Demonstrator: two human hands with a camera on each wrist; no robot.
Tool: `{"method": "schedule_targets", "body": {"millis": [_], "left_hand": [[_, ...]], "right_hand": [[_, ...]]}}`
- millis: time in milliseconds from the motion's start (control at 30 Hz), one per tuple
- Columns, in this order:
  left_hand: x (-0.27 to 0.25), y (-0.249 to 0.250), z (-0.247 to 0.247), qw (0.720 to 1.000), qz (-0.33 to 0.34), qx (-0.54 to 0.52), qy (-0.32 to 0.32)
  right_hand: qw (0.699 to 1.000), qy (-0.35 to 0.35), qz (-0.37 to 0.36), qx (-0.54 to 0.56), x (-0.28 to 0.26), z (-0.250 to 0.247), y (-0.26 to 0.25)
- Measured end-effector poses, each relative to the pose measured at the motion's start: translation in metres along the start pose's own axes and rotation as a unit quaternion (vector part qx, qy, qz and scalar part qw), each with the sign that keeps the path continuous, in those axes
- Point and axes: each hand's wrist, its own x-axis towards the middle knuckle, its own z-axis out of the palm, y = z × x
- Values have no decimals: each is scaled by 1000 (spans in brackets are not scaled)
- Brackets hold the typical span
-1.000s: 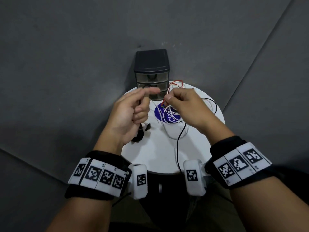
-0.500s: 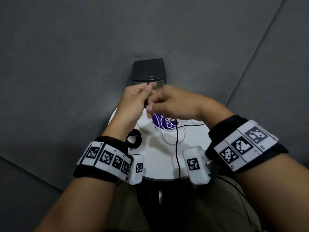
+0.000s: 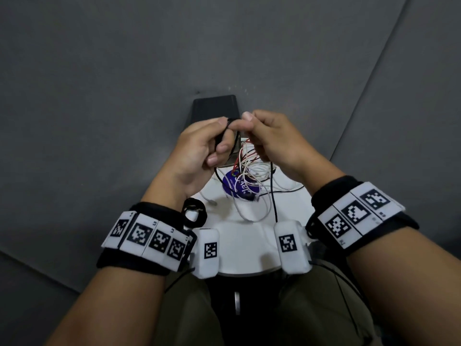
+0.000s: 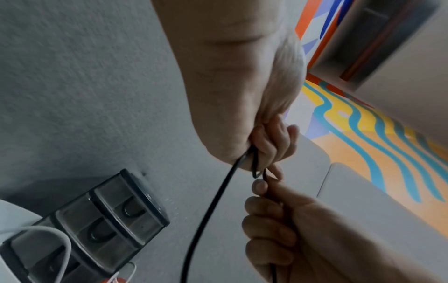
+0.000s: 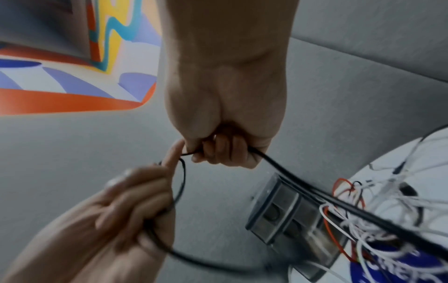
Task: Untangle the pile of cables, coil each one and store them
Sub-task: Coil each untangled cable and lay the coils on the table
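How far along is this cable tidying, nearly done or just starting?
Early on, it seems. One small black coil already lies on the white table. Right now the left hand and right hand both grip a black cable, seemingly looping it. A tangle of white and red cables still waits, and the drawer unit looks closed; nothing visibly stored.

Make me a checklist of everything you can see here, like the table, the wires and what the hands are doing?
Surface: round white table with a blue sticker.
Job's things: black cable lifted by both hands; white and red cables tangled; a coiled black cable by the left wrist.
Storage: small drawer unit, drawers closed.
Clutter: nothing seen.
Grippers: left hand and right hand both grip the black cable.
Surroundings: grey floor; colourful mat.
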Motion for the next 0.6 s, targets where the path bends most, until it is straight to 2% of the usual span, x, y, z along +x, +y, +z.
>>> {"method": "schedule_targets", "body": {"millis": [67,167,300,400,500,600], "left_hand": [[-1,5,2,998,16,-49,35],[2,4,1,993,30,-91,74],[10,-10,-5,988,46,-90,118],[18,-14,-8,985,63,-6,159],[23,-15,-13,972,63,145,175],[18,-17,-18,962,55,216,158]], "right_hand": [[998,-51,15,21,-6,5,4],[988,-145,48,-6,-13,12,9],[975,-193,87,-61,-10,24,3],[952,-253,75,-156,-11,28,-2],[943,-284,38,-171,-11,26,-17],[969,-212,-41,-124,4,18,-29]]}}
